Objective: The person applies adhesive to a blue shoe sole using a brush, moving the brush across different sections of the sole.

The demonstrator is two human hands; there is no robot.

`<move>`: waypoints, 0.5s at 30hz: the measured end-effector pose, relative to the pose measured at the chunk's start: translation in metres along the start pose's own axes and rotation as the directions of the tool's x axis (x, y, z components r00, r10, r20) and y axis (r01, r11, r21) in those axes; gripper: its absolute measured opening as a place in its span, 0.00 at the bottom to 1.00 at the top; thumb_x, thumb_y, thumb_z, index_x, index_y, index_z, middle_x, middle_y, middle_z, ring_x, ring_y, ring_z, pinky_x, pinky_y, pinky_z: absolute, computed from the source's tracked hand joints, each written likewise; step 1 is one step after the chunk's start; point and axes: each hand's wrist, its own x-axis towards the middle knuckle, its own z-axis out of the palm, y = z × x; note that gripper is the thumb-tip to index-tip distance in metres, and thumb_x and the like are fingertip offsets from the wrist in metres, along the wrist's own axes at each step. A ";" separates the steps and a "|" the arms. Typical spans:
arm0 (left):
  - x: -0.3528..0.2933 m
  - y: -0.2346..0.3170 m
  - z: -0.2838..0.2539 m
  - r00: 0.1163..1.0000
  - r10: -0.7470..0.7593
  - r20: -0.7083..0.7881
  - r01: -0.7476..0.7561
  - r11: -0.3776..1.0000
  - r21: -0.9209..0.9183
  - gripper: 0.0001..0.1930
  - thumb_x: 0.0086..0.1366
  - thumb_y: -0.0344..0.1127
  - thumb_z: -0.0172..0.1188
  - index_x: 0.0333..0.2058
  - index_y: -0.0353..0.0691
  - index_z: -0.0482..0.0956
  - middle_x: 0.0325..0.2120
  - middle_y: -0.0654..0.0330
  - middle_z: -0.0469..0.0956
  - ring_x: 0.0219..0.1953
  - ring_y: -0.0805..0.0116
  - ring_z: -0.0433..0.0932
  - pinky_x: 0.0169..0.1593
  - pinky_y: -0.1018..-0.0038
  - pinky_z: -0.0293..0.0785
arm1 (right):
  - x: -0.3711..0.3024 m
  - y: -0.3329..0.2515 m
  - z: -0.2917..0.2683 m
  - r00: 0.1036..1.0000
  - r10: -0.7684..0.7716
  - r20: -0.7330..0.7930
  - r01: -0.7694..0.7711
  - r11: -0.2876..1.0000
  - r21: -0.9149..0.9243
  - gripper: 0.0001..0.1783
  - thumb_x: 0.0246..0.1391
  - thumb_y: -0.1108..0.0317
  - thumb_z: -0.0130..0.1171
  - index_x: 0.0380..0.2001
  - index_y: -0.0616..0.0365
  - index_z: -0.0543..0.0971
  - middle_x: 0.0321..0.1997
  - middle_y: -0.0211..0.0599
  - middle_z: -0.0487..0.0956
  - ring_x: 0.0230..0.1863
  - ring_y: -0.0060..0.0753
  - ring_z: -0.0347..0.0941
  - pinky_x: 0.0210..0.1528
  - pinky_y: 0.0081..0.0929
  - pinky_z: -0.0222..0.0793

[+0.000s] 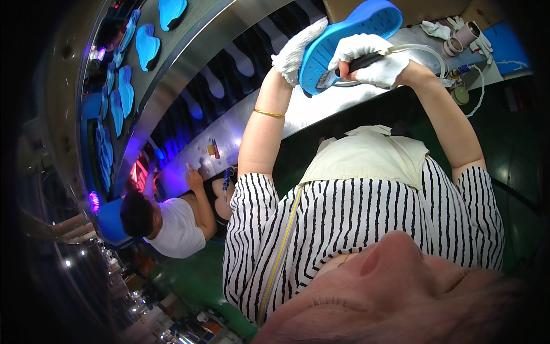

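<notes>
A bright blue shoe sole with small dots over its inner face is held up above the metal bench, tilted. My left hand, in a white knitted glove, grips its left edge. My right hand, in a white glove with a bare fingertip showing, is closed round a black-handled tool. A pale tube leads from the tool toward the right. The tool's working end lies close to the lower part of the sole; whether it touches I cannot tell.
Several blue soles lie on a conveyor at the left. Pale soles sit in a dark row beyond the metal bench. A co-worker in a white shirt sits at the left. Pink cylinders, gloves and a blue box stand right.
</notes>
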 end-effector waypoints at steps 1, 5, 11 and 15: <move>-0.004 0.002 0.003 1.000 0.001 -0.012 0.000 1.000 0.031 0.21 0.61 0.50 0.60 0.41 0.35 0.79 0.34 0.53 0.81 0.33 0.65 0.80 0.38 0.72 0.79 | 0.001 0.000 -0.001 1.000 0.006 0.030 -0.005 0.999 -0.048 0.06 0.40 0.78 0.64 0.24 0.57 0.79 0.29 0.35 0.79 0.33 0.30 0.76 0.39 0.25 0.74; 0.002 -0.002 0.002 1.000 0.010 0.012 -0.013 0.965 0.260 0.28 0.60 0.58 0.56 0.47 0.37 0.77 0.38 0.53 0.79 0.36 0.64 0.80 0.38 0.71 0.80 | -0.005 0.017 -0.013 0.998 0.030 0.051 -0.027 0.997 -0.071 0.06 0.38 0.80 0.61 0.23 0.58 0.79 0.26 0.36 0.79 0.29 0.31 0.76 0.36 0.25 0.75; 0.001 0.003 0.012 0.999 0.000 0.037 -0.008 0.980 0.200 0.25 0.62 0.54 0.56 0.46 0.36 0.77 0.36 0.54 0.80 0.34 0.65 0.81 0.38 0.71 0.80 | -0.008 0.018 -0.023 1.000 0.010 0.007 -0.010 0.997 -0.077 0.05 0.40 0.80 0.61 0.24 0.58 0.78 0.27 0.35 0.78 0.30 0.29 0.76 0.35 0.25 0.74; 0.003 -0.002 0.000 0.999 0.036 -0.019 -0.032 0.983 0.180 0.24 0.64 0.53 0.55 0.44 0.35 0.77 0.34 0.54 0.80 0.32 0.65 0.81 0.37 0.72 0.81 | -0.016 0.019 -0.044 0.993 0.106 0.055 -0.086 0.953 -0.290 0.06 0.39 0.79 0.61 0.24 0.59 0.78 0.26 0.36 0.77 0.29 0.29 0.75 0.34 0.25 0.72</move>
